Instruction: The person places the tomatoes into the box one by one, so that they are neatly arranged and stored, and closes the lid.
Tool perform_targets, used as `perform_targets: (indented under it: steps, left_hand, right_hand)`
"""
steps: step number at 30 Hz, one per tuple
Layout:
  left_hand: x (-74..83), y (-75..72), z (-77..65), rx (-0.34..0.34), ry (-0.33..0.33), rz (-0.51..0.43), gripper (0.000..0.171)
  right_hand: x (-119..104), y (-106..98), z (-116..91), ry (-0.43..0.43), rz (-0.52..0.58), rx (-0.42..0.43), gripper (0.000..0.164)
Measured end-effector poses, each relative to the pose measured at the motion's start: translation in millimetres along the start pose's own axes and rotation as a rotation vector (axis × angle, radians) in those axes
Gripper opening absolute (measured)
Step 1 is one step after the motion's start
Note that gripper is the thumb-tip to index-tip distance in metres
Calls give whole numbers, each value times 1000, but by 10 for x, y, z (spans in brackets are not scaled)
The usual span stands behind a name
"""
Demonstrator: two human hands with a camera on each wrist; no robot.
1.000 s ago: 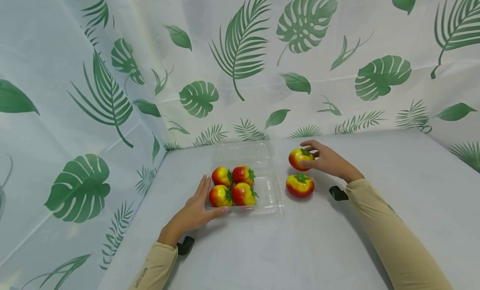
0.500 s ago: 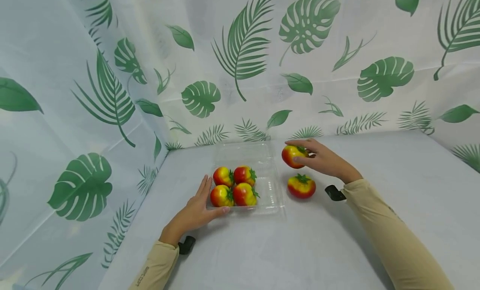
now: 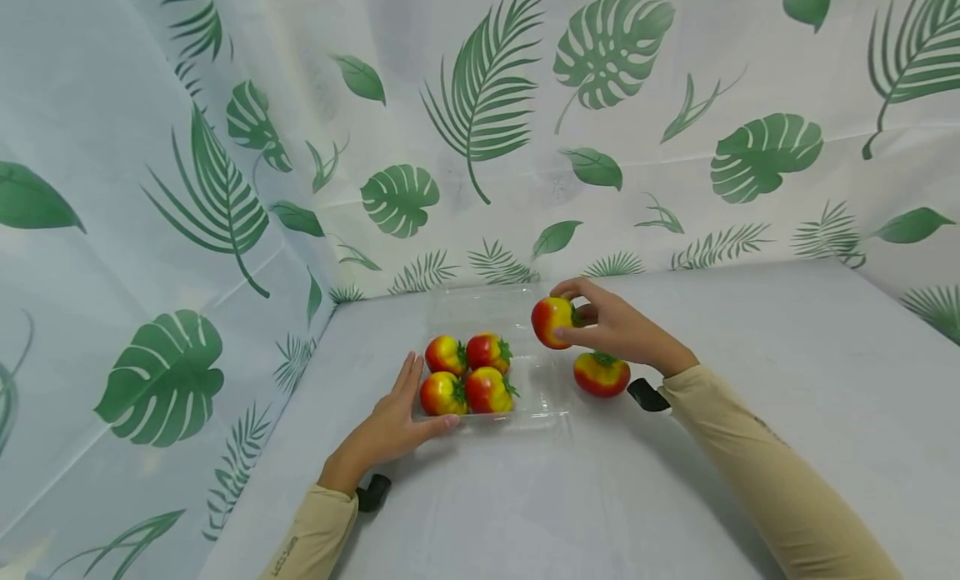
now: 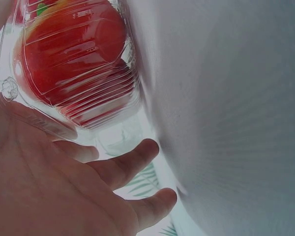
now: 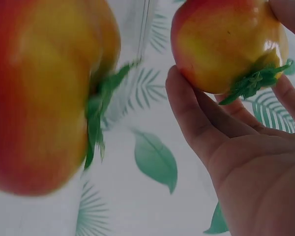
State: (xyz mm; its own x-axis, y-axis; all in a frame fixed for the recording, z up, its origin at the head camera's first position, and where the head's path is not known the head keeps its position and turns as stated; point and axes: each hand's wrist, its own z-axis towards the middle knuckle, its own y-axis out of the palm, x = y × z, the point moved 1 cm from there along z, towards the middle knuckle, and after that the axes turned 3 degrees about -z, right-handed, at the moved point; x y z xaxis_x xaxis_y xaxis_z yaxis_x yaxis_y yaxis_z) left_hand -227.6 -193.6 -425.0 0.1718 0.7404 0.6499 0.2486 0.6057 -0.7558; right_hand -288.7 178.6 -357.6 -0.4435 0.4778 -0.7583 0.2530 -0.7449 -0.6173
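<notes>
My right hand (image 3: 611, 323) grips a red-and-yellow tomato (image 3: 552, 322) with a green leafy top, holding it above the right part of a clear plastic clamshell box (image 3: 536, 384). The right wrist view shows this tomato (image 5: 226, 44) between thumb and fingertips. Several similar tomatoes (image 3: 489, 389) fill the left part of the box. My left hand (image 3: 390, 422) lies along the box's left side, fingers extended and thumb at the front edge. Seen from the left wrist, that hand (image 4: 64, 177) is beside the clear ribbed wall, with a red tomato (image 4: 73, 49) behind it.
One more tomato (image 3: 602, 374) sits on the white-covered table (image 3: 510, 497), just right of the box. The box's clear lid (image 3: 480, 303) lies folded back behind it. A leaf-printed curtain (image 3: 510, 130) hangs along the back and left.
My right hand has lifted the tomato from the table and carried it left to above the box, turning its leafy top to the right. The left hand stays in place.
</notes>
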Motion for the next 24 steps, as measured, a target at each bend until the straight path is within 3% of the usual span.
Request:
perform_targets:
  steps: [7,15,20,24]
  left_hand:
    - [1,3,-2,-4,-1,-2,126]
    - [9,-7,-2,-2,-1,1,126]
    - [5,-7,-5,-1,7,1,125]
    - [3,-6,-6,0,11,-3,125]
  right_hand:
    - [-104,164,36,-59,17,6,61]
    - [-123,291,98,-149,-46,63,64]
    - [-95,376,112,-178,-68,25,68]
    - [-87,418,109,-197,-79,9,61]
